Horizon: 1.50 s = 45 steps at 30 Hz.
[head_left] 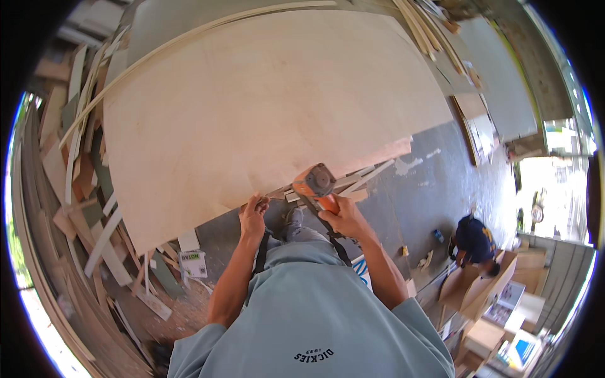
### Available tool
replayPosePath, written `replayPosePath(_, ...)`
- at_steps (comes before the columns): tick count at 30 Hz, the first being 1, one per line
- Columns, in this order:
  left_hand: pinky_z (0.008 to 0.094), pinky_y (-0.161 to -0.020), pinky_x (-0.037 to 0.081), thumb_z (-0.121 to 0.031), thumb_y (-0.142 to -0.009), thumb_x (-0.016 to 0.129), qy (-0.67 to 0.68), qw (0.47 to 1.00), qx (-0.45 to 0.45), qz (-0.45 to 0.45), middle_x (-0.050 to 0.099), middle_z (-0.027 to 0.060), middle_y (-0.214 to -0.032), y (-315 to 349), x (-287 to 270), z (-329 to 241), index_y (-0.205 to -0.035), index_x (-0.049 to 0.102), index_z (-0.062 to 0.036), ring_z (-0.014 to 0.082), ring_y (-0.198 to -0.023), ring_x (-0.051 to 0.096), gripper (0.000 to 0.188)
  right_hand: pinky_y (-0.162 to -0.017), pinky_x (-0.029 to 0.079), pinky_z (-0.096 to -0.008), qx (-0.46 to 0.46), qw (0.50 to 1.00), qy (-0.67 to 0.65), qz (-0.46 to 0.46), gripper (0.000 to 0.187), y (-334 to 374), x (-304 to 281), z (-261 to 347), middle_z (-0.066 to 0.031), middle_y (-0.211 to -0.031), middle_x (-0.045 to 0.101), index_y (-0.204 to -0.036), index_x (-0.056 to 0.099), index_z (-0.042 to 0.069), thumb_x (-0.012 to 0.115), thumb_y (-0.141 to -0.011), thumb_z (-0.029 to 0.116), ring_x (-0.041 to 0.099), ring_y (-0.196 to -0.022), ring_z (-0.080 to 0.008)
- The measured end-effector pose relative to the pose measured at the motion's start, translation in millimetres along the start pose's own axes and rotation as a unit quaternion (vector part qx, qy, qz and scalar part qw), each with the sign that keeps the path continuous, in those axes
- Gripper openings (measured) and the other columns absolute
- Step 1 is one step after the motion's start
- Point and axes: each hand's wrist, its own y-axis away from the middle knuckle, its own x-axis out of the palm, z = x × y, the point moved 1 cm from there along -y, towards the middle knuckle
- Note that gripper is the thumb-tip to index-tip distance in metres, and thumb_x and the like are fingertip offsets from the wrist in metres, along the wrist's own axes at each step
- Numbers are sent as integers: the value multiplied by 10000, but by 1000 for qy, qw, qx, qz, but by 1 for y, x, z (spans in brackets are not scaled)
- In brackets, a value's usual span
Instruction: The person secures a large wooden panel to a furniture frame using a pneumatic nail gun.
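A large pale plywood sheet spreads out in front of me. My right hand is wrapped round the handle of an orange and dark nail gun, held at the sheet's near edge. Whether its nose touches the wood is hidden behind its body. To the left of the tool, my left hand has its fingers curled together at the same edge. Something small and brownish shows at those fingertips, too small to name.
Wood offcuts are heaped along the left side. Thin strips lie under the near edge. A long batten crosses the sheet's far side. At the right, a co-worker bends over a wooden box on the grey floor.
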Motion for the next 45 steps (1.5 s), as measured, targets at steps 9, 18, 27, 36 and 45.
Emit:
replayPosePath(9,351,-898,480,-126,-921,586,-212,932,-217,198,629,113,-1183,1,38,24,-1260,508,-36,254,-1048,650,359,-597,480,-355,186,939,-49,-286,418,82,-30,-96,-115,-710,614,-1218,619,48,686,-813,127,580,-572,-189)
replayPosePath(18,417,-954,447,-192,-1010,511,-136,949,-168,230,573,71,-1294,-25,159,115,-1337,463,-129,255,-1182,575,337,-415,408,-312,297,872,-163,-353,286,143,-80,-184,-33,-593,535,-1105,632,25,640,-830,103,518,-423,-134)
replayPosePath(27,514,-1161,211,-572,-886,564,201,967,-47,147,253,-25,-1593,-52,278,245,-1554,172,-242,301,-1453,257,842,-413,406,-285,292,891,-186,-294,211,176,-198,-273,-21,-568,511,-1020,614,6,629,-837,110,510,-427,-120)
replayPosePath(36,539,-1164,283,-492,-864,635,422,904,74,6,453,-41,-1428,-90,341,290,-1388,457,-218,257,-1382,344,617,-355,362,-270,304,909,-180,-222,221,181,-292,-319,-4,-552,497,-1056,583,19,613,-848,88,500,-399,-109)
replayPosePath(45,502,-1145,344,-473,-952,539,423,901,81,-56,494,8,-1334,-82,368,283,-1310,488,-149,241,-1272,441,485,-390,385,-273,246,938,-169,-178,322,136,-314,-321,-10,-563,506,-1148,596,9,614,-839,98,496,-412,-112)
